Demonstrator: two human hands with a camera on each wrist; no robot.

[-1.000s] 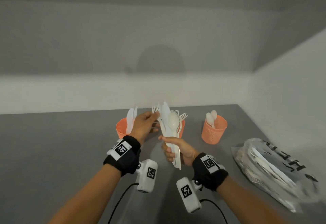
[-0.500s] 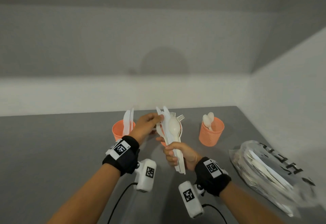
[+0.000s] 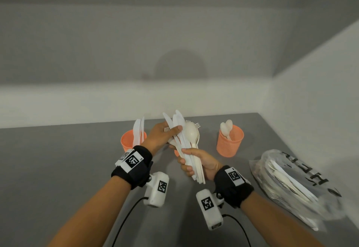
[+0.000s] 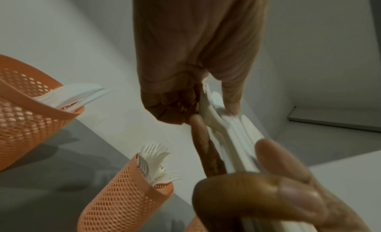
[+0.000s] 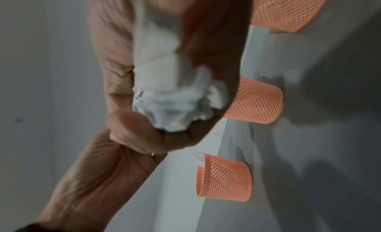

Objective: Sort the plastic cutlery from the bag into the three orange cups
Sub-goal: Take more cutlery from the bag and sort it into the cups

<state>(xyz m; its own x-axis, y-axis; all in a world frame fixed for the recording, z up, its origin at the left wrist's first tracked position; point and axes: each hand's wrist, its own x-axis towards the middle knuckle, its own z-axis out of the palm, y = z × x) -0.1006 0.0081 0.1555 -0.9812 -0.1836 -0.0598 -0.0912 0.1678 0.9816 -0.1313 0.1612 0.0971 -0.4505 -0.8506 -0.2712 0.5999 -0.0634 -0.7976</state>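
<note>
- While the right hand (image 3: 202,164) grips a bunch of plastic cutlery (image 3: 189,145) by the handles, its fingers are curled tight round them and the bunch stands up above the grey table (image 3: 68,169).
- The left hand (image 3: 161,137) pinches the top of the bunch — thumb on the front, fingers behind, on a white knife (image 3: 171,125).
- A cream spoon (image 3: 191,133) sits at the front of the bunch.
- Three orange cups stand in a row at the back — the left cup (image 3: 127,141) has knives, the middle cup (image 4: 128,199) has forks, the right cup (image 3: 230,143) has spoons.
- The bag (image 3: 295,186) lies on the table to the right, well apart from the hands, with more cutlery inside.
</note>
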